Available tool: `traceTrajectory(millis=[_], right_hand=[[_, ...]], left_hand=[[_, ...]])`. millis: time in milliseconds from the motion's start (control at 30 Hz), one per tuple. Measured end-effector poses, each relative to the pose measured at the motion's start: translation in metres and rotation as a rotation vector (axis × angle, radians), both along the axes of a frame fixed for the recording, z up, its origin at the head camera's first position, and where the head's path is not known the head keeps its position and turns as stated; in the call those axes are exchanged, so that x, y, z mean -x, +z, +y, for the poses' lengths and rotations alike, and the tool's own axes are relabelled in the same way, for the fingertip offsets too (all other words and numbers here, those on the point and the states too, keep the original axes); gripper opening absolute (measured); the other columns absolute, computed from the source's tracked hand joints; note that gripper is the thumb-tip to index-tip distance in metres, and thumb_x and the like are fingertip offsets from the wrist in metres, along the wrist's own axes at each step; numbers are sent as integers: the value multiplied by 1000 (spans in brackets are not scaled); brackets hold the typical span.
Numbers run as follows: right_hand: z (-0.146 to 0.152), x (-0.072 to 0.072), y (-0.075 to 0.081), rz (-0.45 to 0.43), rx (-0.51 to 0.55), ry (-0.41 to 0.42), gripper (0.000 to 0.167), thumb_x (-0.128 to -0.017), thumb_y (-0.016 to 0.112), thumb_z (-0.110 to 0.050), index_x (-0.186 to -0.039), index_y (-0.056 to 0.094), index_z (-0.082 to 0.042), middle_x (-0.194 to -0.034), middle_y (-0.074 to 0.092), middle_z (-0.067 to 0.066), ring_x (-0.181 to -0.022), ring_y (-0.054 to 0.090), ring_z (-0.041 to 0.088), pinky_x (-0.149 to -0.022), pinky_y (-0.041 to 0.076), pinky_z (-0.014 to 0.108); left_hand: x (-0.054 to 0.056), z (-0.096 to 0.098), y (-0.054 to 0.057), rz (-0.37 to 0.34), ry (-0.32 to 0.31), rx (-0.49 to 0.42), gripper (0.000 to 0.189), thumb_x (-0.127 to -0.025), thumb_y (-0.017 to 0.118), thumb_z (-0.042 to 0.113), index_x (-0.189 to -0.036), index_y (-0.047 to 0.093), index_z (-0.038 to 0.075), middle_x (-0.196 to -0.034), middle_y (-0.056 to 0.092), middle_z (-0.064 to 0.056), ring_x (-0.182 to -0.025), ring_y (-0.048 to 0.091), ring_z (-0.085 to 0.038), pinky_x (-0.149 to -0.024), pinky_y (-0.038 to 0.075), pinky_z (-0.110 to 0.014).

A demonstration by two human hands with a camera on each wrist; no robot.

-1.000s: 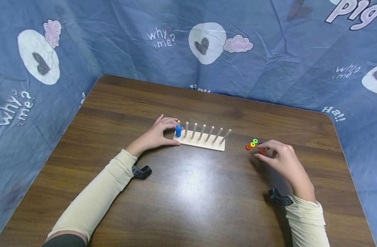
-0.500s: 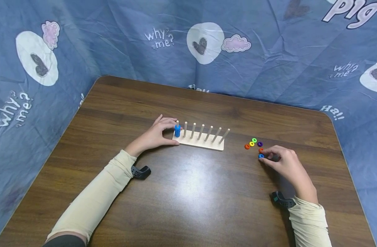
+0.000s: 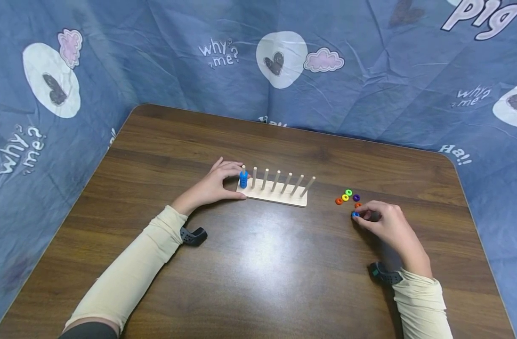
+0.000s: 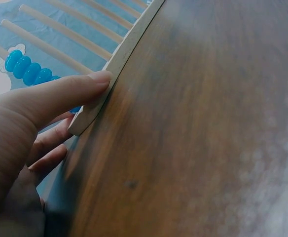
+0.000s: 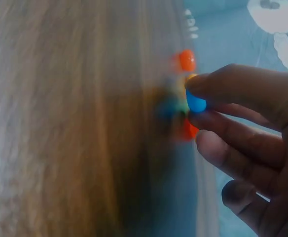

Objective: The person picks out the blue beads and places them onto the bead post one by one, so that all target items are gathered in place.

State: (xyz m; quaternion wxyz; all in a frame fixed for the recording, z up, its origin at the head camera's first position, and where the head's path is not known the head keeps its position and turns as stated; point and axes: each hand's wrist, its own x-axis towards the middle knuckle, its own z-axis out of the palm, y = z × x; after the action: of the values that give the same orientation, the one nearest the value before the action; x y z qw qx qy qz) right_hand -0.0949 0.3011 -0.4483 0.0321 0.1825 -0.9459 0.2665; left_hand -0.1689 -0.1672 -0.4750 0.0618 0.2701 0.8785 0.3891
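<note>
My left hand (image 3: 214, 183) grips the left end of a pale wooden peg board (image 3: 275, 194), its thumb (image 4: 92, 83) along the front edge and the other fingers behind. Several blue rings (image 3: 243, 180) are stacked on the leftmost peg; the other pegs are bare. Off to the right, my right hand (image 3: 390, 225) pinches a single blue ring (image 5: 197, 101) between thumb and fingertips, low over the table. Just beyond it lie two orange-red rings (image 3: 339, 201), a yellow ring (image 3: 345, 197), a green ring (image 3: 349, 192) and a purple ring (image 3: 356, 197).
The brown wooden table (image 3: 262, 282) has rounded far corners. A blue printed cloth (image 3: 169, 61) hangs behind it and along its sides. Each wrist bears a black strap mount (image 3: 193, 236) over a cream sleeve.
My right hand first drew back a little, uncovering the blue and purple rings, then took the blue ring between its fingertips and shifted slightly left. My left hand stays on the board.
</note>
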Motion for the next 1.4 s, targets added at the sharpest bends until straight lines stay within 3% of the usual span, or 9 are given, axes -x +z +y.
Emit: traceTrajectory(millis=[167, 400, 700, 933, 1133, 1400], right_hand=[[-7, 1, 6, -22, 11, 2, 14, -84, 85, -11, -97, 80, -15, -79, 75, -5, -69, 60, -3, -60, 48, 17], [-24, 8, 18, 50, 57, 42, 17, -84, 85, -8, -97, 80, -18, -79, 70, -8, -63, 52, 3, -56, 41, 16], [-52, 21, 38, 97, 144, 83, 18, -85, 85, -10, -99, 81, -21, -90, 76, -7, -69, 60, 4, -60, 48, 18], [-75, 29, 53, 124, 213, 125, 18, -86, 83, -8, -98, 81, -21, -80, 71, -10, -63, 57, 7, -54, 41, 16], [-99, 34, 65, 148, 305, 144, 18, -85, 84, -10, -99, 82, -21, -84, 74, -8, -66, 57, 4, -53, 37, 16], [-143, 45, 76, 164, 371, 249, 16, -86, 83, -7, -98, 82, -18, -86, 75, -5, -72, 60, 7, -53, 35, 16]], left_hand=[[0, 0, 0, 5, -1, -5, 53, -78, 92, 26, -125, 74, 12, -139, 66, -11, -148, 44, -31, -131, -2, -58], [-1, 0, 0, 5, 2, 1, 53, -77, 92, 26, -125, 74, 12, -140, 65, -11, -147, 45, -30, -131, -2, -58], [0, 0, -2, 9, 7, -1, 53, -77, 93, 26, -124, 74, 11, -138, 66, -11, -147, 45, -30, -132, -2, -57], [2, 1, -4, 17, 1, 0, 54, -77, 93, 28, -125, 74, 13, -137, 67, -9, -147, 45, -29, -131, -1, -58], [2, 0, -3, 17, 2, -1, 54, -76, 93, 27, -124, 74, 13, -137, 67, -10, -146, 46, -30, -131, -2, -58], [1, -1, -1, 8, 2, 1, 54, -77, 93, 26, -125, 74, 11, -139, 65, -12, -147, 45, -31, -131, -2, -58]])
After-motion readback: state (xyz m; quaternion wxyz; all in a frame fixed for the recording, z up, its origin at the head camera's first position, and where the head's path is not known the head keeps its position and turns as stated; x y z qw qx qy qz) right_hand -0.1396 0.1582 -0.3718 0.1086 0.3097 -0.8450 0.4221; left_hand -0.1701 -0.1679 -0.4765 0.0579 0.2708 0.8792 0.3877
